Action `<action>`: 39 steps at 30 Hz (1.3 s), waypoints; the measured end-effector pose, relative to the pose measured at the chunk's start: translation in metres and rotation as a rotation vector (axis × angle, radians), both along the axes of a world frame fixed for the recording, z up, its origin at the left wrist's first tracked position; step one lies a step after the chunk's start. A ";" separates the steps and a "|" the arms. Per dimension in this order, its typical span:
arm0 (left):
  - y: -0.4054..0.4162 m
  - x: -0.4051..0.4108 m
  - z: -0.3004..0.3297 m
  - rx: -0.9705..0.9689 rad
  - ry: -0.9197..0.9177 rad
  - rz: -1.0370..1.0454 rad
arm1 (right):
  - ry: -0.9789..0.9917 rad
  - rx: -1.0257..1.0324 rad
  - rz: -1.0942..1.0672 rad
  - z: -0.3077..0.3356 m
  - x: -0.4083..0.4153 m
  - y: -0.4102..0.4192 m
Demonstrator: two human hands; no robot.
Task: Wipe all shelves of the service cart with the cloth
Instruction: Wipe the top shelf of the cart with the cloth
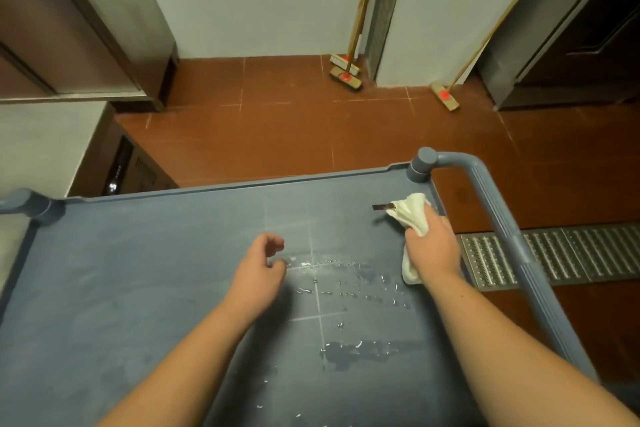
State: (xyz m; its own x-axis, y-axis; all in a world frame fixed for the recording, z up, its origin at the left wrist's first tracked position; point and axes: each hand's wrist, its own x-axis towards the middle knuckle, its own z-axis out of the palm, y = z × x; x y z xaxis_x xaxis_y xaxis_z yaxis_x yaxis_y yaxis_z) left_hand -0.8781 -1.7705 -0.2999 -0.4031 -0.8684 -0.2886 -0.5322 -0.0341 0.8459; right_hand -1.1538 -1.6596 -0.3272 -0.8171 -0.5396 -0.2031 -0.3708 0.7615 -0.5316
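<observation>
The blue-grey top shelf (pixel 145 270) of the service cart fills the lower part of the view. Water drops and wet patches (pixel 349 288) lie across its right half. My right hand (pixel 431 246) grips a white cloth (pixel 412 211) near the shelf's far right corner, pressed on the surface. A dark tag sticks out of the cloth to the left. My left hand (pixel 259 270) hovers over the middle of the shelf, fingers loosely curled, holding nothing. The lower shelves are hidden under the top one.
The cart's handle bar (pixel 502 218) runs along the right side. A metal floor drain grate (pixel 571 253) lies on the red tiles to the right. Three brooms (pixel 346 73) lean on the far wall. Steel cabinets stand left and right.
</observation>
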 end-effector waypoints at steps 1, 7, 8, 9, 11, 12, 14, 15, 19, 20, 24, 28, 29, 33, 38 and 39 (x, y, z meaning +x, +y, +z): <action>-0.003 0.010 0.000 -0.004 -0.002 0.014 | -0.013 0.002 0.006 0.000 0.011 -0.006; -0.028 0.094 -0.001 -0.001 0.024 0.103 | -0.103 -0.049 0.033 -0.003 0.109 -0.057; -0.034 0.115 -0.001 -0.005 0.021 0.118 | -0.110 -0.057 0.051 -0.004 0.130 -0.068; -0.042 0.140 0.000 -0.012 0.012 0.133 | -0.114 -0.062 0.071 -0.005 0.155 -0.080; -0.056 0.190 0.001 -0.029 -0.008 0.167 | -0.118 -0.068 0.097 -0.005 0.203 -0.103; -0.063 0.215 0.003 -0.039 -0.014 0.187 | -0.115 -0.068 0.110 -0.006 0.226 -0.115; -0.077 0.265 0.009 -0.045 -0.024 0.232 | -0.109 -0.070 0.147 -0.006 0.274 -0.140; -0.082 0.289 0.010 -0.038 -0.025 0.253 | -0.108 -0.070 0.172 -0.006 0.299 -0.153; -0.101 0.369 0.011 -0.022 -0.015 0.315 | -0.112 -0.078 0.296 -0.009 0.399 -0.202; -0.104 0.384 0.010 -0.013 -0.001 0.325 | -0.117 -0.086 0.326 -0.010 0.423 -0.212; -0.105 0.419 0.007 0.029 0.021 0.330 | -0.136 -0.067 0.438 -0.009 0.506 -0.242; -0.099 0.435 0.001 0.054 0.047 0.319 | -0.120 -0.041 0.637 -0.008 0.572 -0.257; -0.098 0.438 0.000 0.053 0.049 0.331 | -0.118 -0.037 0.666 -0.009 0.582 -0.259; -0.092 0.440 -0.002 0.061 0.068 0.371 | -0.177 -0.077 0.636 -0.008 0.583 -0.257; -0.086 0.409 0.005 0.056 0.055 0.347 | -0.142 -0.088 0.572 -0.005 0.530 -0.239; -0.085 0.397 0.006 0.055 0.051 0.339 | -0.146 -0.084 0.548 -0.006 0.513 -0.233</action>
